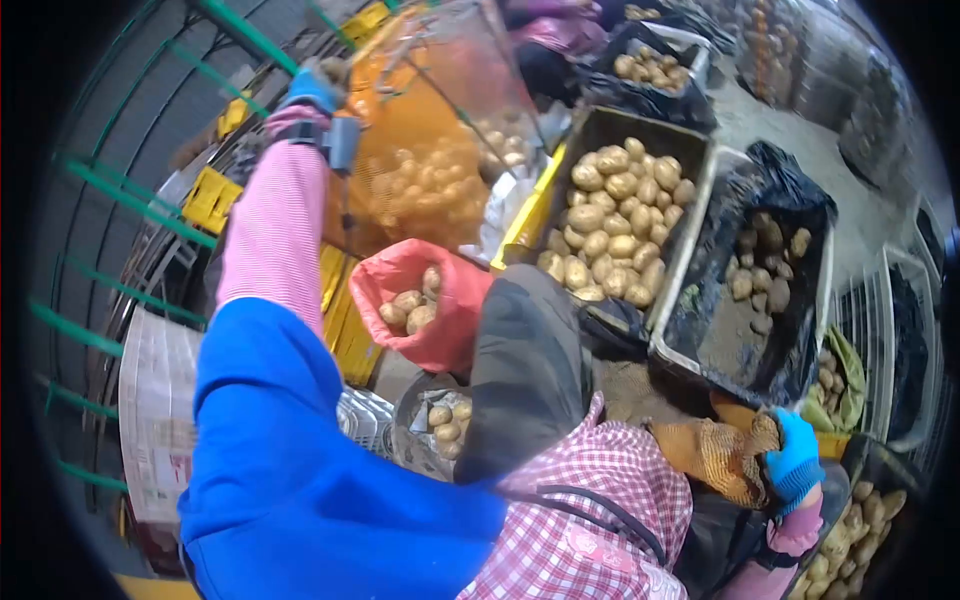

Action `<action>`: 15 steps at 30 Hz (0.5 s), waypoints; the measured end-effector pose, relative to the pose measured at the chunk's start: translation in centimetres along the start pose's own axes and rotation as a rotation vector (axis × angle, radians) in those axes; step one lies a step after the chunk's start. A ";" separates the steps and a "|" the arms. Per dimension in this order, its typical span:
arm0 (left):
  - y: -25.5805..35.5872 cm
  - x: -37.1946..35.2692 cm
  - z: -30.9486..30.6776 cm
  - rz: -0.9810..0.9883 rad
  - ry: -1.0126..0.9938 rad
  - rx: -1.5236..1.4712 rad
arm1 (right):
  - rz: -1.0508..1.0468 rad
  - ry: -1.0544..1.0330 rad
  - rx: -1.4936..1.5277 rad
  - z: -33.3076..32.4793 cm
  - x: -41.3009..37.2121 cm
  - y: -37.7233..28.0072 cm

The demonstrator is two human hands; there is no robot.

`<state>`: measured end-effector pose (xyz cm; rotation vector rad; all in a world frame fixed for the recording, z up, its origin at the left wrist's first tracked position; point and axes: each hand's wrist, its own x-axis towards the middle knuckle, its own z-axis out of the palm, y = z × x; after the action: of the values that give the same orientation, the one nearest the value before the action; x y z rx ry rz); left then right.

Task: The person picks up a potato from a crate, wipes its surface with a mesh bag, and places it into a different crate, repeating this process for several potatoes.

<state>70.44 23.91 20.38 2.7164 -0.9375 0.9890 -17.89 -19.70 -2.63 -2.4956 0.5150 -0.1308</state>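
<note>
My left hand (314, 90), in a blue glove, is stretched out at the upper left beside an orange mesh bag (395, 120) with potatoes in its lower part. Its fingers are closed around a blurred brownish thing that I cannot name. Low on the right, my right hand (795, 455), also blue-gloved, grips a crumpled orange-brown piece of netting (712, 462) lying across my lap. A red sack (455, 300) with a few potatoes stands open before my left knee. Beside my knee, a bucket (415, 440) holds some potatoes on crumpled lining.
A crate (692, 205) full of potatoes stands ahead. Right of it, a crate (668, 345) lined with black plastic holds several darker potatoes and soil. More potatoes (850, 545) lie at the lower right. Green metal bars (140, 203) and a white basket (158, 410) are on the left.
</note>
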 end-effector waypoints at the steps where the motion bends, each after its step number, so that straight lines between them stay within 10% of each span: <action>1: 10.9 -4.7 -9.2 -0.091 -0.081 -0.035 | -0.061 0.059 -0.016 0.5 -0.9 0.9; 6: 36.1 -4.6 -6.8 -0.392 0.285 -1.371 | 0.099 -0.159 0.006 -2.4 0.8 -3.2; 7: 39.7 -6.5 -4.7 0.018 0.125 -1.471 | 0.090 -0.151 0.007 -2.3 0.6 -2.9; 11: 63.0 -18.7 -0.3 0.618 -0.511 -1.255 | 0.146 -0.243 0.056 -3.3 0.4 -2.4; 13: 71.3 -25.7 4.7 0.374 -1.249 -1.324 | 0.106 -0.261 0.061 -4.3 0.6 -2.1; 14: 74.7 -27.1 9.3 0.731 -1.411 -1.107 | 0.071 -0.295 0.059 -5.0 0.9 -1.7; 15: 78.1 -30.4 13.4 0.609 -1.434 -0.858 | 0.074 -0.297 0.070 -5.1 1.0 -1.3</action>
<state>13.97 -27.16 -17.19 1.9797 -1.7427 -1.3586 -17.61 -21.79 2.30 -2.3685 0.4681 0.2429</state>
